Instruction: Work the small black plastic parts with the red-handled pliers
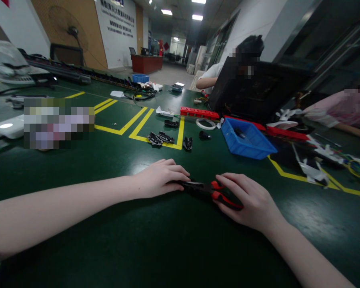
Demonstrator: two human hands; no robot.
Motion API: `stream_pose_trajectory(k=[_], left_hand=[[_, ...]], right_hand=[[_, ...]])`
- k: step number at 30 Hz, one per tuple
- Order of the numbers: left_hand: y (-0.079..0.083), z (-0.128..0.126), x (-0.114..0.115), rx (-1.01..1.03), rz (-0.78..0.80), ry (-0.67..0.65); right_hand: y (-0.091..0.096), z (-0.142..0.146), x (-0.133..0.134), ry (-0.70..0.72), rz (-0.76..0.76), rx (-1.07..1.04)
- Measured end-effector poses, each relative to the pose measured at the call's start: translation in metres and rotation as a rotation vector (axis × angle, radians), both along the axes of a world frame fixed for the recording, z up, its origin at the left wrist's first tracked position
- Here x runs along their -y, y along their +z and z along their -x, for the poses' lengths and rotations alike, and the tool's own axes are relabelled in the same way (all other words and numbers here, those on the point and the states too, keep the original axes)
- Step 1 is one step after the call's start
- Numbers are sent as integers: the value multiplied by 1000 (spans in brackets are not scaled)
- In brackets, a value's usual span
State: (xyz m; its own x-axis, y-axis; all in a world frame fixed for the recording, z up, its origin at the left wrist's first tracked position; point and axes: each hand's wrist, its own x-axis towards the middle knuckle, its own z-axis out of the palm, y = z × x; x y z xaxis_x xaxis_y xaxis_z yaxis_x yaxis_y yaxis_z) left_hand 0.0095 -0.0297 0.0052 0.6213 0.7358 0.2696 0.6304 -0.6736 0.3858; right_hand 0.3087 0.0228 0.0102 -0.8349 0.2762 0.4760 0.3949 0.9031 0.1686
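A pair of pliers (201,188) with red and black handles lies across the dark green table (156,244) between my hands. My right hand (248,199) is wrapped round the red handles. My left hand (162,177) rests palm down on the table with its fingers curled over the black jaw end; whatever sits under those fingers is hidden. Several small black parts (160,138) lie further out, on the yellow floor-tape lines.
A blue bin (245,139) stands to the right beyond my hands, with a white tape ring (206,123) and a red strip (199,113) behind it. Two other people sit at the far right side. White parts and wires (318,160) litter the right.
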Motion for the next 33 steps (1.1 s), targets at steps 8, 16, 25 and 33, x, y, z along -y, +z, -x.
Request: stream_pose_trajectory(k=[8,16,25,33], left_hand=[[0,0,0,-2,2,3],[1,0,0,1,6,0],[1,1,0,-12,5,-4],[1,1,-1,28,35,-1]], right_hand=[[0,1,-1,-17,-50,-10],[2,3,0,-27,-138,-10],[3,5,1,-50,-179,-9],[2,3,0,-44,-52,1]])
